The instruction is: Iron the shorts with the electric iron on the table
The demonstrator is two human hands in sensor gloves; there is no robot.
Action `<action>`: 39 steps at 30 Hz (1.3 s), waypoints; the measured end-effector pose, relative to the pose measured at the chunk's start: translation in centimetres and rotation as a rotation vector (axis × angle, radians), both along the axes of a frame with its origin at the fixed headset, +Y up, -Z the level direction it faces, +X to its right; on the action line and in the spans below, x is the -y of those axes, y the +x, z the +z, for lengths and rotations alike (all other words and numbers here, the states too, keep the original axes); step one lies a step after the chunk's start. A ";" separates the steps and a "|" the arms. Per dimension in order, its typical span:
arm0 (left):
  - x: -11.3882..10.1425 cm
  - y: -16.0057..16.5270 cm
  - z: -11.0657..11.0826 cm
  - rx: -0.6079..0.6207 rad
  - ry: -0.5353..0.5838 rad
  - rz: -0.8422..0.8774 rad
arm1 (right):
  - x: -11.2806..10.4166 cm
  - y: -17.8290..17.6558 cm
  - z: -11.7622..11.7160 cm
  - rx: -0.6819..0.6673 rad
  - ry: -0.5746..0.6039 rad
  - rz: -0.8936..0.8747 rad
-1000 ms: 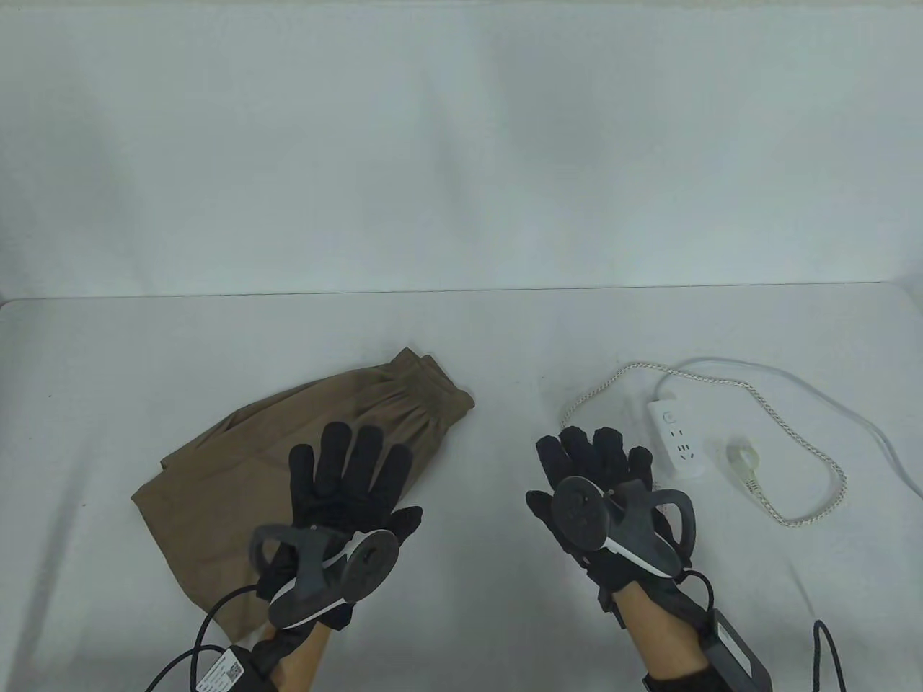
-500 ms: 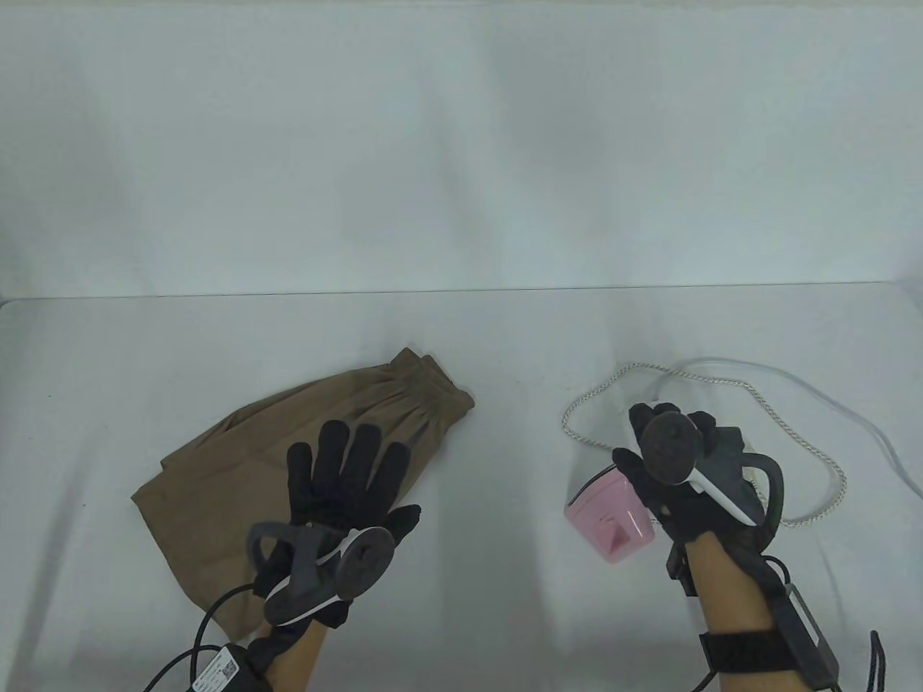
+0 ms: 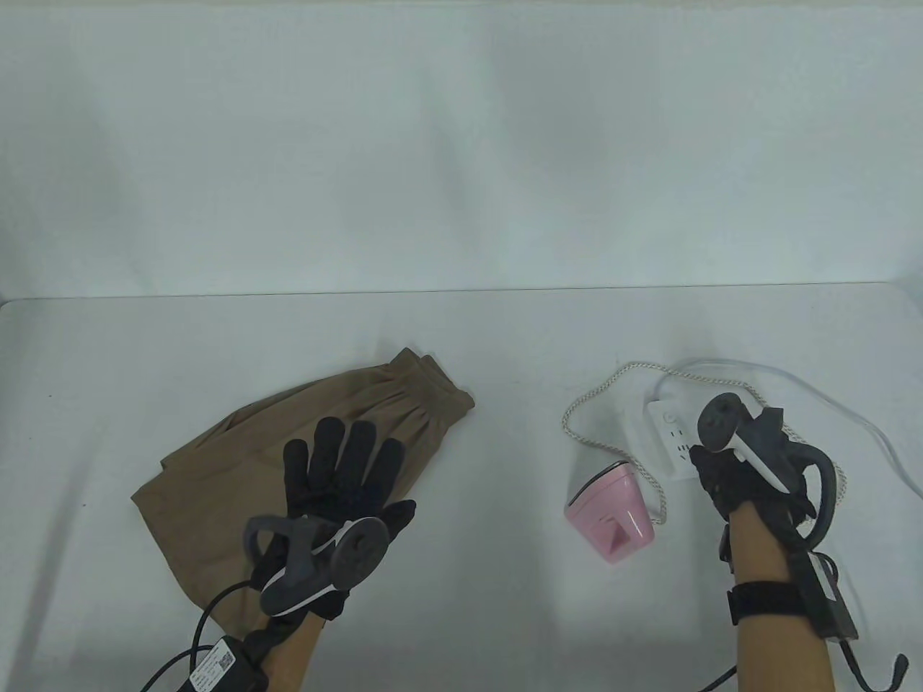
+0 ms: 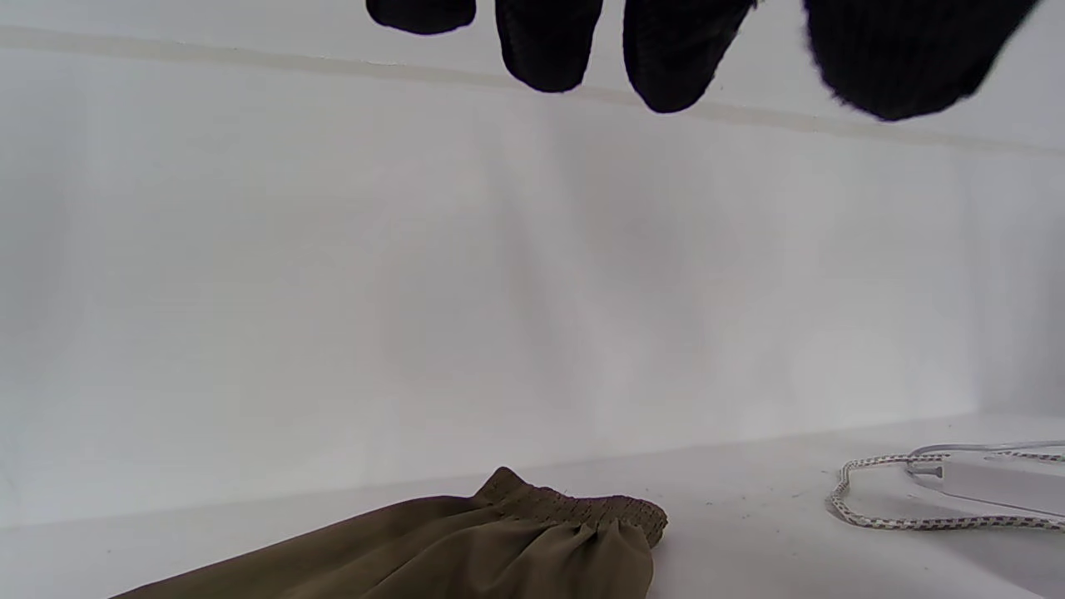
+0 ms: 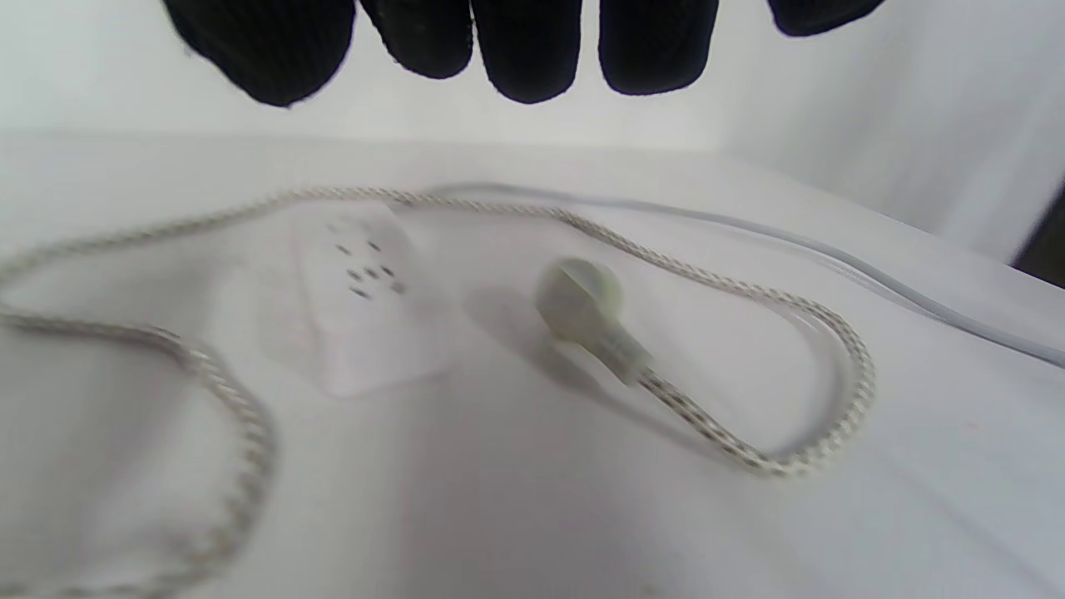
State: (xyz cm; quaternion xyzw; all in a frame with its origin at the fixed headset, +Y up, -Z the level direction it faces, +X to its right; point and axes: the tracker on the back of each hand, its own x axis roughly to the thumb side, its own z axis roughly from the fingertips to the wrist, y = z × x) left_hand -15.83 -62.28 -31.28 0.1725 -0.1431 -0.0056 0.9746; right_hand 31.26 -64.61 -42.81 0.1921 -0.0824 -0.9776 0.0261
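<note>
The brown shorts (image 3: pixel 288 461) lie folded on the left of the white bench (image 3: pixel 505 346), waistband toward the centre, exactly where they lay a second ago. The left hand (image 3: pixel 339 483) hovers over them, fingers spread and straight, holding nothing; whether the palm touches the cloth cannot be told from above, and in the left wrist view the fingertips (image 4: pixel 666 50) hang clear of the fabric. It has barely shifted in that second.

The change is on the right. The pink iron (image 3: pixel 613 519), hidden under the right hand a second ago, now stands free on the bench, its braided cord (image 3: pixel 584 440) looping back from it. The right hand (image 3: pixel 728 468) has left it and moved over the white power strip (image 3: pixel 667 432), which lies just beyond the iron. In the right wrist view its fingertips (image 5: pixel 524 50) hang loosely parted above the strip and the unplugged plug (image 5: pixel 582 312), touching neither and gripping nothing.

The reading: the iron is set down within reach of the shorts, but it has no power yet. Plugging in looks like the step in hand, with the plug lying just beside the strip, and no ironing has begun.
</note>
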 end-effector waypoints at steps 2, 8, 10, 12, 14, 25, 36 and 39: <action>0.2 0.1 -0.2 0.000 -0.006 -0.010 | 1.2 1.0 -0.6 0.038 -0.030 0.020; 0.5 0.3 -0.7 -0.005 -0.014 -0.024 | 4.1 3.1 -2.0 0.158 -0.093 0.046; 0.6 0.2 -0.8 -0.009 -0.020 -0.023 | 4.9 3.5 -2.4 0.186 -0.127 0.045; 0.6 0.0 -1.0 -0.014 -0.033 -0.022 | 5.8 4.0 -2.7 0.215 -0.147 0.028; 0.7 -0.2 -1.1 -0.021 -0.039 -0.021 | 6.4 4.3 -3.0 0.237 -0.158 0.022; 0.7 -0.7 -1.4 -0.053 -0.055 -0.015 | 8.2 4.9 -4.0 0.274 -0.154 0.040; 0.8 -0.6 -1.4 -0.041 -0.084 -0.008 | 6.8 4.8 -3.5 0.258 -0.047 -0.004; 0.7 -0.6 -1.2 -0.033 -0.086 0.003 | 5.4 4.5 -3.1 0.229 -0.019 0.015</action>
